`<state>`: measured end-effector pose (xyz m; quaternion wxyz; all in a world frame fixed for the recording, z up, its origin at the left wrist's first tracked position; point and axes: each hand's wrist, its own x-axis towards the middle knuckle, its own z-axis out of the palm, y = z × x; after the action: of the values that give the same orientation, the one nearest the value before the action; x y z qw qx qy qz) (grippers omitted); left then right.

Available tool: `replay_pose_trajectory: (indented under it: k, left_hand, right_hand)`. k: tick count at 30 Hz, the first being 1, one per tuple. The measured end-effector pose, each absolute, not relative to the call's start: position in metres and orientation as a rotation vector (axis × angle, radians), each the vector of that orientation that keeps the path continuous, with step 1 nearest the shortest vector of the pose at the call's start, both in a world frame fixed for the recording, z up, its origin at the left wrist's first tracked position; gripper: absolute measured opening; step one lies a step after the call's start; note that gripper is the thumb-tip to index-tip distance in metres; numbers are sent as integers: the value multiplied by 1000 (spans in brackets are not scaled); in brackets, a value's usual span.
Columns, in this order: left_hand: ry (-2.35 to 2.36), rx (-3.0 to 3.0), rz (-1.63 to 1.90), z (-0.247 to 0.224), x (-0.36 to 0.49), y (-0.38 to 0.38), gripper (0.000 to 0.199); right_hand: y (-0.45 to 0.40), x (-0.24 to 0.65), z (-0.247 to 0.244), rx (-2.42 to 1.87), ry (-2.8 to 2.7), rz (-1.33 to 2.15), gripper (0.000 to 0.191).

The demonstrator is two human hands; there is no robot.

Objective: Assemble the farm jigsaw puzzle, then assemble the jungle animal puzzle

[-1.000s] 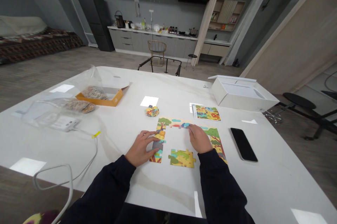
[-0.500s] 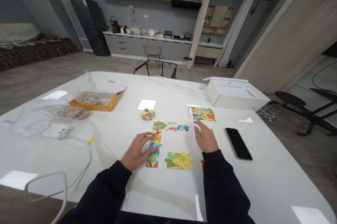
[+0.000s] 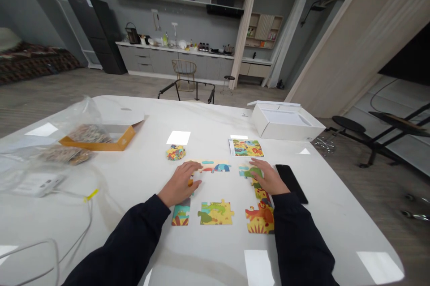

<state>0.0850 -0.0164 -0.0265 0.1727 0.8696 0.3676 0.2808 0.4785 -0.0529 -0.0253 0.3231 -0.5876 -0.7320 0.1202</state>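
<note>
My left hand rests with fingers apart over the upper left corner of a partly joined jigsaw puzzle, covering much of its left strip. From there the top strip, with a blue elephant, runs rightward. My right hand lies fingers spread on the right-hand strip, touching near its green top part; this strip shows a lion lower down. Between the two side strips sits a separate joined section with a crocodile. A gap shows between the top strip and the right strip.
Behind the puzzle are a pile of loose pieces and a picture card. A phone lies beside my right hand. A white box stands back right; a yellow box, bagged pieces and a cable are left.
My left hand has moved up the left strip to its top corner. My right hand has shifted right, away from the top strip, uncovering more of the right strip. The view has turned rightward.
</note>
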Motion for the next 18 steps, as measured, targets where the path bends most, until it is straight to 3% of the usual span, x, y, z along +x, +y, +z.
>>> replay_pose_trajectory:
  k: [6, 18]
  left_hand:
    - [924, 2433, 569, -32, 139, 42, 57]
    - [825, 2386, 640, -41, 175, 53, 35]
  right_hand:
    - [-48, 471, -44, -1464, -2052, 332, 40]
    - [-43, 460, -49, -1443, -2087, 377, 42]
